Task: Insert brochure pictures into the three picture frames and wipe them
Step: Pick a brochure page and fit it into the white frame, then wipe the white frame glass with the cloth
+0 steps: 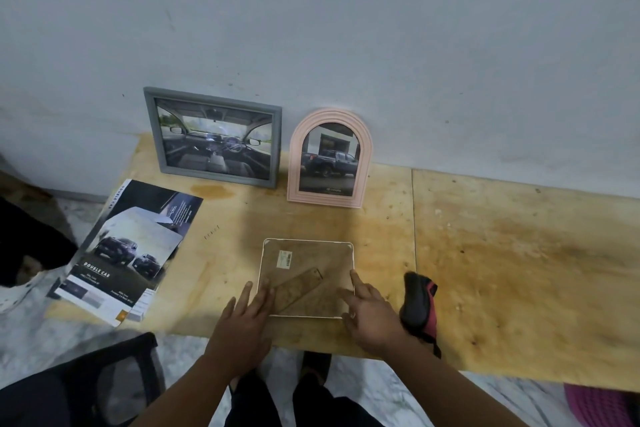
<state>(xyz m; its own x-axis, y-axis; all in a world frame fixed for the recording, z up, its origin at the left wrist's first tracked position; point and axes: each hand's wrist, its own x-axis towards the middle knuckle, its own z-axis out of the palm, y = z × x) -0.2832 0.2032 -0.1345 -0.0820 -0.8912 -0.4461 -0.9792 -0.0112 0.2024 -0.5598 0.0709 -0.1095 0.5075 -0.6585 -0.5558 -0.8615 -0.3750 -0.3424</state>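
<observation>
Both grips spread: left hand (246,317) and right hand (372,310) flat on face-down white frame (306,263).

Three picture frames (214,137) (329,159) (307,277), one brochure (128,250), one cloth (418,302), two hands (242,319) (372,314).

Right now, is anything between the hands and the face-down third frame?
Nothing visible. The left hand rests on the face-down frame at its left edge, and the right hand touches its right edge. The dark cloth lies apart, right of the right hand.
</observation>
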